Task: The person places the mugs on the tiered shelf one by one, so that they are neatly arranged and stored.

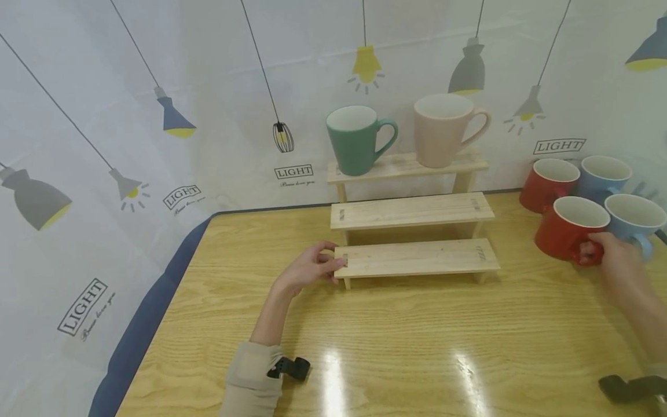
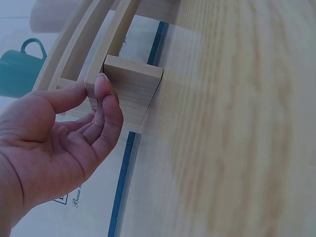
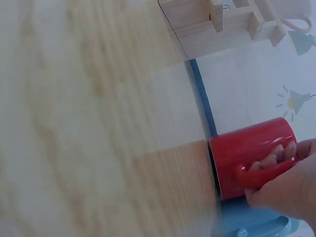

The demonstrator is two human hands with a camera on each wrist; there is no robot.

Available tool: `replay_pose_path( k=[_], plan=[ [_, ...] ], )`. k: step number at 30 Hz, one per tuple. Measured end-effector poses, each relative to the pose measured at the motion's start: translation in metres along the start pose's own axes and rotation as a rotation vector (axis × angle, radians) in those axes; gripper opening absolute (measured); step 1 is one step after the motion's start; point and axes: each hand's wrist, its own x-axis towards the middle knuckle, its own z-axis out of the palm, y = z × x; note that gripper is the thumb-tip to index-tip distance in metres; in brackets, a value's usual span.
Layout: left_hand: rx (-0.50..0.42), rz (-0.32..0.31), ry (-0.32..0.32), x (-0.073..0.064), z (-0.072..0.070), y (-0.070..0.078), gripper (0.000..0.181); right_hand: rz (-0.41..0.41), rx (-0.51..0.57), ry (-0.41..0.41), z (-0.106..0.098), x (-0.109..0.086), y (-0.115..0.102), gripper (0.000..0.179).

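Note:
My left hand (image 1: 307, 267) pinches the left end of the lowest board of a three-tier wooden shelf (image 1: 417, 258); in the left wrist view, thumb and fingers meet on that board's corner. At the right, my right hand (image 1: 620, 260) grips the handle of the nearer red mug (image 1: 565, 231), its fingers curled through the handle in the right wrist view. On the top tier stand a green mug (image 1: 353, 142) and a pink mug (image 1: 440, 136), both upright with handles to the right. The middle and lowest boards carry nothing.
Behind the held mug stands another red mug (image 1: 547, 188). A blue mug (image 1: 604, 176) is at the back right, and a second blue mug (image 1: 638, 215) is close beside my right hand. A printed cloth (image 1: 219, 116) hangs behind the wooden table (image 1: 396, 347).

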Motion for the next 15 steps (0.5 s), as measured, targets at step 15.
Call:
replay_pose_path(
  k=[15],
  plan=[
    [-0.007,-0.002,0.002,0.002,0.001,-0.002,0.062,-0.106,0.206,0.155,-0.015,0.018,0.011,0.043]
  ],
)
